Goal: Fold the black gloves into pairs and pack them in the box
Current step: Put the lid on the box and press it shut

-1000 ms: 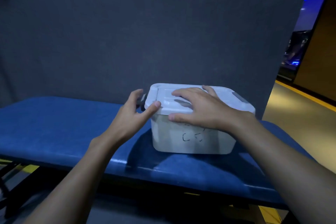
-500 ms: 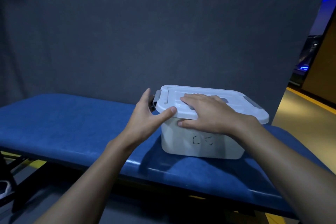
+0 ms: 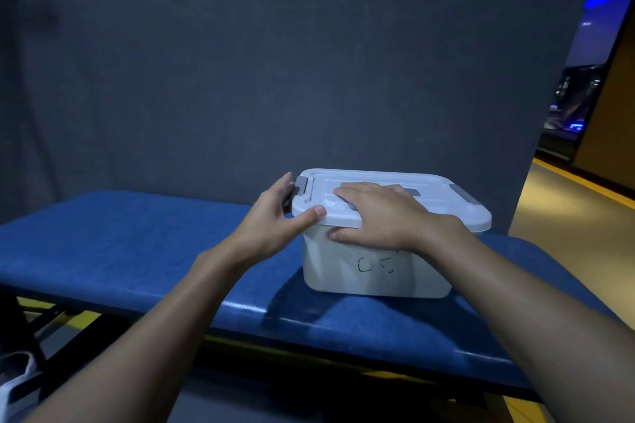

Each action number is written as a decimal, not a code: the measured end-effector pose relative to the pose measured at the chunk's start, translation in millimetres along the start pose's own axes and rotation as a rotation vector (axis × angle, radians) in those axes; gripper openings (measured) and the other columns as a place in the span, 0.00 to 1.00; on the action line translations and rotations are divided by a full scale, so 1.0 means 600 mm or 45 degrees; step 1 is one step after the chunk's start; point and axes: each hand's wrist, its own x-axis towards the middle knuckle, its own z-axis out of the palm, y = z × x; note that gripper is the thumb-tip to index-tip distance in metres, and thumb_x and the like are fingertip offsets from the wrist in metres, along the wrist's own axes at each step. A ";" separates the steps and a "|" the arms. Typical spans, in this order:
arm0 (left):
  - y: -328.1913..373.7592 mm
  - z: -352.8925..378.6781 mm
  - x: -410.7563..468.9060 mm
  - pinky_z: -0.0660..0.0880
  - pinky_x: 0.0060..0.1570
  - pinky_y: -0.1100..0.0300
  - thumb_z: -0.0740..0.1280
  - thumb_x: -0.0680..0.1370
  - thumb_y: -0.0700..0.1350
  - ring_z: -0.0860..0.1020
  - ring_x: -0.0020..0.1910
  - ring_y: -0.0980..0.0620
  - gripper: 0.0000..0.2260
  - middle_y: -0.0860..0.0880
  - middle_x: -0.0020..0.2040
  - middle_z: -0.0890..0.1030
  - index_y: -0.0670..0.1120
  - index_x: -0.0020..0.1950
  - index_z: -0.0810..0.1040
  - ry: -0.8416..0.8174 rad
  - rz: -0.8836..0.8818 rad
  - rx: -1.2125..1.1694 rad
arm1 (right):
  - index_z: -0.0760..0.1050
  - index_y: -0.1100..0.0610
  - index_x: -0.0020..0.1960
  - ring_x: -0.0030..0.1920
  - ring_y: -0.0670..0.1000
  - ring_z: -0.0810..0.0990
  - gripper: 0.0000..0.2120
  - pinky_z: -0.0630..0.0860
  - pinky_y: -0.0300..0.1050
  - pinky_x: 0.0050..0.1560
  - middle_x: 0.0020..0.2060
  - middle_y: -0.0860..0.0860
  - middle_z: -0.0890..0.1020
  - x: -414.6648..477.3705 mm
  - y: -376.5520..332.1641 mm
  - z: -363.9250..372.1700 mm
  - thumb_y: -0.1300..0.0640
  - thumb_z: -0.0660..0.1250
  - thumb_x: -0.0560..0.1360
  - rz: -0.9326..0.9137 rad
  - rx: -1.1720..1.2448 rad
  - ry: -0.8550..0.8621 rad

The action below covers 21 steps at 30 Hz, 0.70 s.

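White translucent plastic box [image 3: 374,280], white snap-on lid [image 3: 436,204] shut on it, sat on the blue padded bench [image 3: 120,244] just right of frame centre, black marker scrawl [image 3: 375,263] on its near wall, dark grey felt panel [image 3: 275,62] behind. Right hand [image 3: 381,216] lay palm-down on the lid, fingers straight and spread, thumb tucked against the box front just under the rim, nothing clasped. Left hand [image 3: 271,227] stood at the box's left end, thumb tip on the lid's near-left corner, fingers straight beside the grey latch [image 3: 302,187]; whether they touched it I could not tell.
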 end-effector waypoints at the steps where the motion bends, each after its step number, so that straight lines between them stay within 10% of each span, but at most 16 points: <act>1: 0.003 -0.005 0.003 0.71 0.50 0.72 0.72 0.77 0.45 0.74 0.44 0.66 0.19 0.64 0.45 0.70 0.61 0.49 0.63 -0.036 -0.015 0.013 | 0.65 0.49 0.72 0.70 0.50 0.67 0.34 0.64 0.55 0.67 0.69 0.44 0.71 -0.001 -0.002 -0.001 0.32 0.62 0.72 -0.003 0.012 -0.016; 4: 0.024 -0.012 0.005 0.72 0.49 0.72 0.73 0.76 0.46 0.75 0.48 0.64 0.18 0.62 0.51 0.72 0.57 0.61 0.69 -0.065 -0.008 0.031 | 0.63 0.46 0.74 0.73 0.46 0.63 0.38 0.56 0.54 0.72 0.72 0.41 0.68 -0.012 0.007 -0.014 0.29 0.64 0.70 -0.017 0.135 -0.013; 7: 0.023 -0.008 0.007 0.70 0.56 0.65 0.76 0.72 0.55 0.73 0.60 0.62 0.38 0.59 0.65 0.69 0.52 0.77 0.61 -0.082 -0.065 -0.011 | 0.64 0.38 0.72 0.75 0.45 0.57 0.42 0.45 0.57 0.75 0.73 0.39 0.67 -0.051 0.057 -0.034 0.22 0.61 0.63 0.116 0.162 0.034; 12: 0.004 0.001 0.026 0.73 0.61 0.61 0.79 0.66 0.59 0.75 0.62 0.57 0.43 0.56 0.69 0.72 0.51 0.76 0.65 -0.084 -0.095 -0.028 | 0.61 0.43 0.76 0.77 0.50 0.54 0.53 0.56 0.52 0.73 0.78 0.50 0.58 -0.121 0.148 -0.033 0.18 0.59 0.56 0.557 0.369 -0.006; 16: -0.014 -0.010 0.045 0.71 0.58 0.65 0.79 0.69 0.54 0.75 0.62 0.58 0.40 0.55 0.68 0.72 0.49 0.76 0.67 -0.051 -0.075 -0.108 | 0.65 0.51 0.74 0.65 0.45 0.68 0.50 0.65 0.41 0.61 0.72 0.46 0.67 -0.099 0.142 -0.021 0.31 0.73 0.58 0.560 0.721 0.103; 21: -0.059 -0.082 0.074 0.72 0.49 0.70 0.79 0.67 0.55 0.75 0.58 0.65 0.39 0.56 0.67 0.73 0.53 0.75 0.68 -0.053 -0.093 -0.028 | 0.59 0.49 0.77 0.74 0.46 0.62 0.60 0.64 0.49 0.72 0.76 0.44 0.62 -0.030 0.094 0.013 0.24 0.72 0.53 0.525 0.806 0.140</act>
